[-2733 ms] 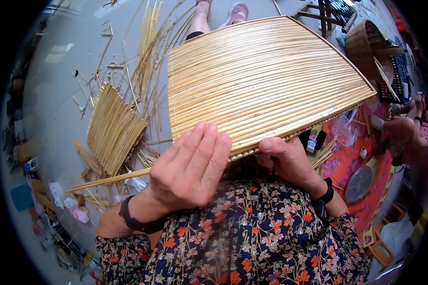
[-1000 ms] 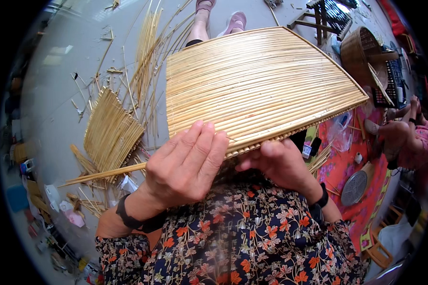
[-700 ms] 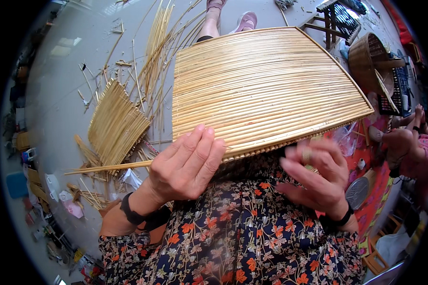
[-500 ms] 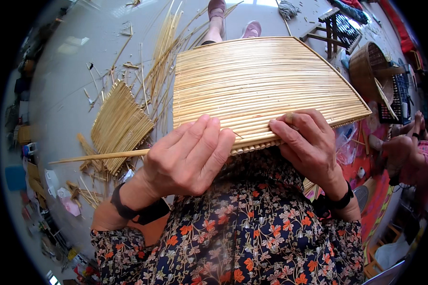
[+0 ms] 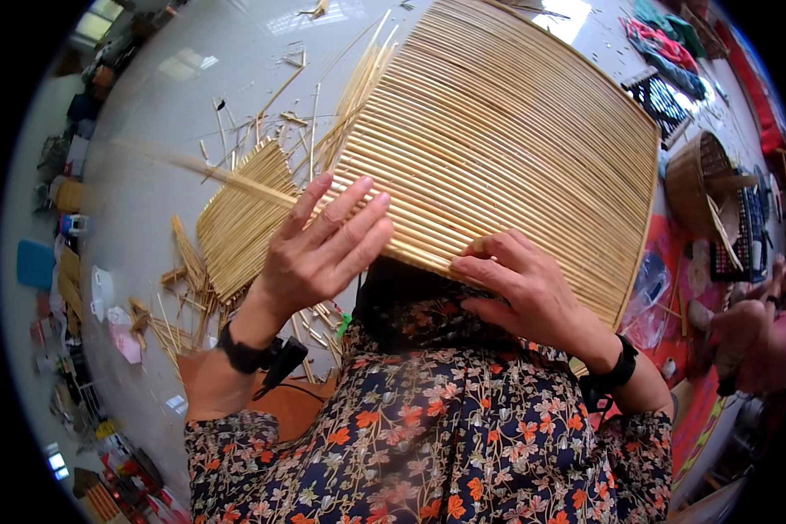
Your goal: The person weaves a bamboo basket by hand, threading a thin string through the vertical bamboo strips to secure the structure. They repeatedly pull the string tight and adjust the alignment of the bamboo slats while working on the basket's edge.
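Observation:
A large panel of parallel straw-coloured stalks slants up and away from my lap. My left hand lies at its near left corner, fingers stretched out and slightly apart, thumb hidden. A long pale stalk juts out to the left from behind that hand, its far end smeared by motion. At the panel's near edge, my right hand has its fingers on top and its thumb below, closed on the rim.
A smaller stalk panel lies on the floor at left among loose stalks and scraps. To the right stand a wicker basket and a dark plastic crate. Another person's bare limbs show at the right edge.
The panel has turned and tilted up, so more of its face shows. My left hand's fingers have lifted and spread. My right hand has shifted left and down along the near edge.

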`<state>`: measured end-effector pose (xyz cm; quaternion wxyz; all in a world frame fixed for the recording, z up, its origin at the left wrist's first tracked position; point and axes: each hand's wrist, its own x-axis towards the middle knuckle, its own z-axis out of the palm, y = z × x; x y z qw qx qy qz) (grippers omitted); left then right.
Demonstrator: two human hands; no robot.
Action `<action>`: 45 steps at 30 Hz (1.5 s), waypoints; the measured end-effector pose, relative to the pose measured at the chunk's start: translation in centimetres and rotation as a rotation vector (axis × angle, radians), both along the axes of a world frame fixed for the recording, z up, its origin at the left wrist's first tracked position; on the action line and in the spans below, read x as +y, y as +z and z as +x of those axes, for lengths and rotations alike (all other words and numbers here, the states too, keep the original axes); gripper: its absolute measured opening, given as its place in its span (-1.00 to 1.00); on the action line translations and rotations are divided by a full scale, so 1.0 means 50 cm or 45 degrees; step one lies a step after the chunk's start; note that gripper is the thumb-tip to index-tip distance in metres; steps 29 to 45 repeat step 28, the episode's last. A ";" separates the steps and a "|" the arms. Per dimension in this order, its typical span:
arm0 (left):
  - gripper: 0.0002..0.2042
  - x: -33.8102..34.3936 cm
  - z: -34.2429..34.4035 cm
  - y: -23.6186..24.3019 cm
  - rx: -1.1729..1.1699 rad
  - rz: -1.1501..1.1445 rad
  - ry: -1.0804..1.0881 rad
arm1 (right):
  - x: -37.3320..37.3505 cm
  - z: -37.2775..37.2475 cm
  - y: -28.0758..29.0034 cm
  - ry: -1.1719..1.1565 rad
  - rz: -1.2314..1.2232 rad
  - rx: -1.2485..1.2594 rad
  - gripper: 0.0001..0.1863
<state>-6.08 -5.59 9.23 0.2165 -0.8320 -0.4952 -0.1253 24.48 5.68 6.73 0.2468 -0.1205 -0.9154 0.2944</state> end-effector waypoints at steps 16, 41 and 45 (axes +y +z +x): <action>-0.75 -0.021 0.041 -0.126 -1.586 -0.401 0.353 | 0.030 -0.140 -0.045 -0.080 -0.032 -0.192 -0.80; -0.84 0.022 0.063 -0.149 -1.325 -0.295 0.207 | 0.023 -0.162 -0.074 -0.196 -0.020 -0.122 -0.81; -0.84 0.022 0.063 -0.149 -1.325 -0.295 0.207 | 0.023 -0.162 -0.074 -0.196 -0.020 -0.122 -0.81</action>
